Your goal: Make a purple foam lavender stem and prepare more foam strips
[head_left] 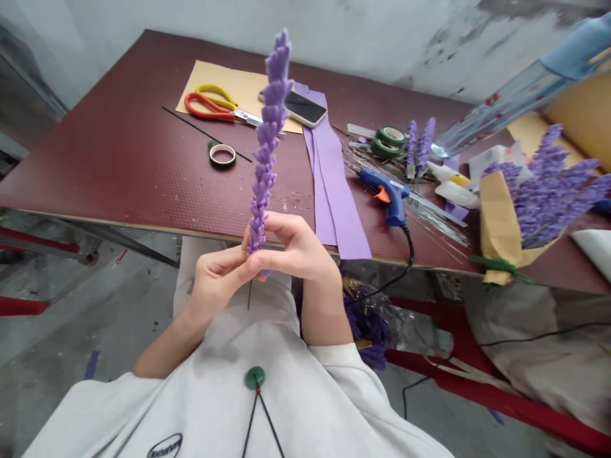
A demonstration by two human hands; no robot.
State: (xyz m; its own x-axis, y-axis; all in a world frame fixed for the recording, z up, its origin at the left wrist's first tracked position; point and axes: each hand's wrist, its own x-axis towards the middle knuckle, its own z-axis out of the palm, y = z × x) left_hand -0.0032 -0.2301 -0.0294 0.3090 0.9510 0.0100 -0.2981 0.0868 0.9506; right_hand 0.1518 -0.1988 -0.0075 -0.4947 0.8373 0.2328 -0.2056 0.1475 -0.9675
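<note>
A purple artificial lavender stem (270, 130) stands upright in front of me, its layered petals running from the tip down to my fingers. My left hand (214, 273) pinches its lower end, where a short green wire pokes out below. Curved around the same lower part, my right hand (293, 248) has its thumb and fingertips closed on the flower. Both hands are just off the table's front edge, over my lap. Fingers cover the base of the petals, so that part is hidden.
On the dark red table (119, 165) lie scissors (214, 107), green floral tape (222, 156), a phone (305, 109) and purple strips (334, 184). Right of these are a blue glue gun (394, 194) with a hanging cord, wires (439, 219) and a wrapped lavender bouquet (501, 216).
</note>
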